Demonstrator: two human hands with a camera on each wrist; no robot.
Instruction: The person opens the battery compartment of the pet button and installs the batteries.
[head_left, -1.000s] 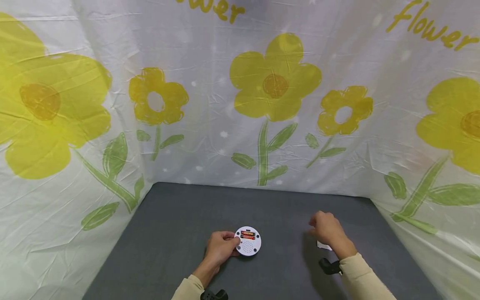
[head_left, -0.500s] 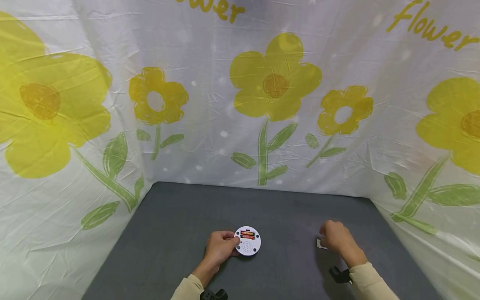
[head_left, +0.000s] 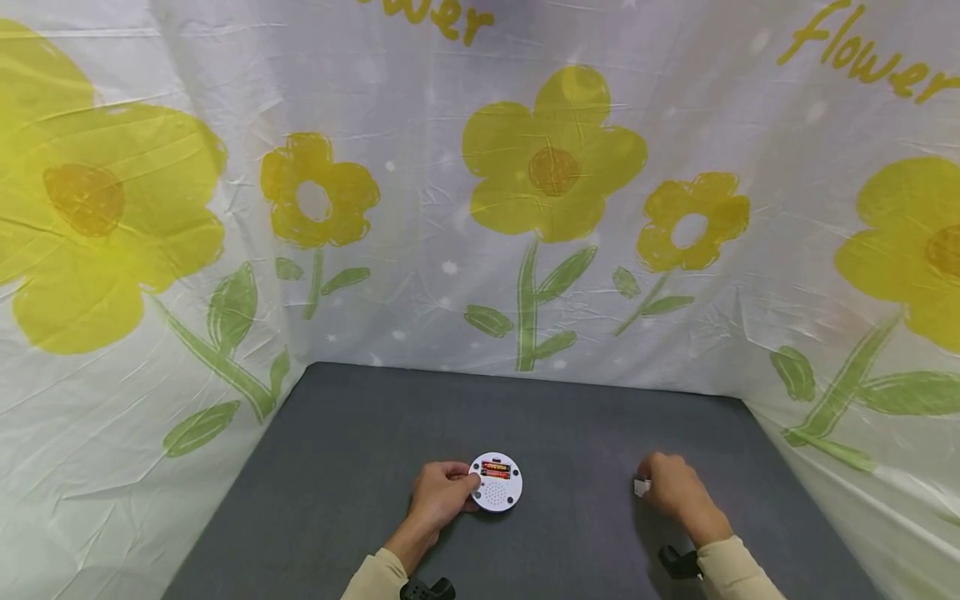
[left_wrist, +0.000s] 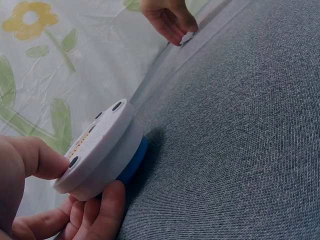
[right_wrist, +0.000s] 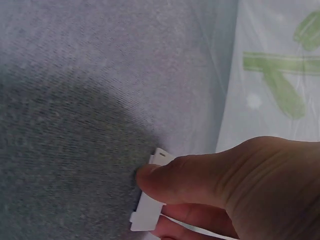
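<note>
My left hand (head_left: pixel 442 493) grips a round white device (head_left: pixel 497 497) by its left edge, thumb on top and fingers beneath. Its upturned face shows a compartment with red batteries (head_left: pixel 496 471), a patch of small holes and several dark round feet. In the left wrist view the device (left_wrist: pixel 107 150) is tilted, with a blue part (left_wrist: pixel 134 162) on its underside close over the cloth. Far to the right, my right hand (head_left: pixel 678 492) pinches a small white battery cover (right_wrist: pixel 150 207) between thumb and fingers. The cover has little tabs along its edge, and the thumb hides part of it.
A dark grey cloth-covered table (head_left: pixel 397 417) lies under both hands. White curtains (head_left: pixel 420 292) printed with yellow flowers stand at its back and both sides. A black wrist camera (head_left: pixel 678 562) sits below the right hand.
My right hand has moved right and down onto the white battery cover and now pinches it. The left hand and the device have stayed in place.
</note>
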